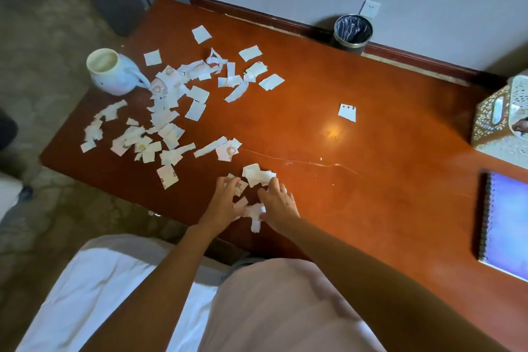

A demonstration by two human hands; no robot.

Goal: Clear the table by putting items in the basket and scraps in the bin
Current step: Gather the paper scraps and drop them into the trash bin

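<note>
**Ana:** What is on the far left?

**Ben:** A pale mug (110, 71) stands at the left edge of the tabletop (371, 194). Just beside it, lots of torn paper scraps (171, 111) lie spread out toward the middle.

**Ana:** Where are the hands?

**Ben:** They are at the near edge, to the right of the big spread. The left hand (225, 200) has bent fingers, with the tips down on a few bits of paper. I cannot tell if it grips them or only touches them. The right hand (280, 203) is just beside it. Its fingers are spread out and rest on a crumpled little heap (258, 176). More paper sits between the two hands and touches both.

**Ana:** And further right?

**Ben:** One lone scrap (347, 113) lies by itself, well apart from the hands. The round bin (353, 33) stands behind the far edge of the tabletop, by the wall, far from both hands. At the far right is the white basket (491, 123) with little holes. Nearer the person, a blue notebook (505, 223) lies flat.
</note>
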